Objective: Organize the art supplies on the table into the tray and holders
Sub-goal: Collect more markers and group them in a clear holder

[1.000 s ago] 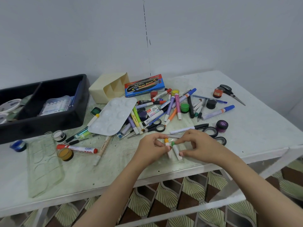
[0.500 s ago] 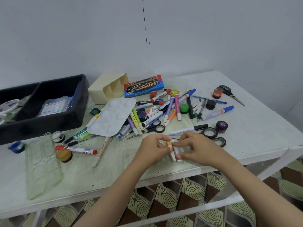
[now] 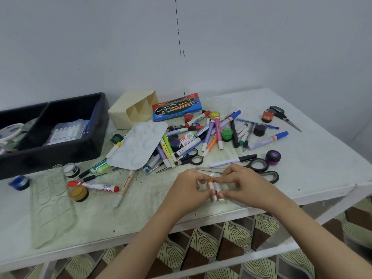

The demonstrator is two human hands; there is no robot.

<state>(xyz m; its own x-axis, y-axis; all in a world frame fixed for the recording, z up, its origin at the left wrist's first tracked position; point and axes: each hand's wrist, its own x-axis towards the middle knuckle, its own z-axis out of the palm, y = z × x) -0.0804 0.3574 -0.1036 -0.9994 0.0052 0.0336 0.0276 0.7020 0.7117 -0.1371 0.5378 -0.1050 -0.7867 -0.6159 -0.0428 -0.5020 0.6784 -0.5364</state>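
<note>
- Head view: the left hand (image 3: 188, 191) and the right hand (image 3: 248, 185) meet near the front edge of the white, paint-flecked table (image 3: 312, 162). The curled fingertips of both pinch a small bundle of short white sticks (image 3: 211, 187), one of them orange-capped, low at the tabletop.
- Large black-handled scissors (image 3: 261, 168) lie just behind the right hand.
- The black plastic divided tray (image 3: 60, 156) sits well apart at far left, with the cream plastic compartment holder (image 3: 122, 115) tipped over beside it.
</note>
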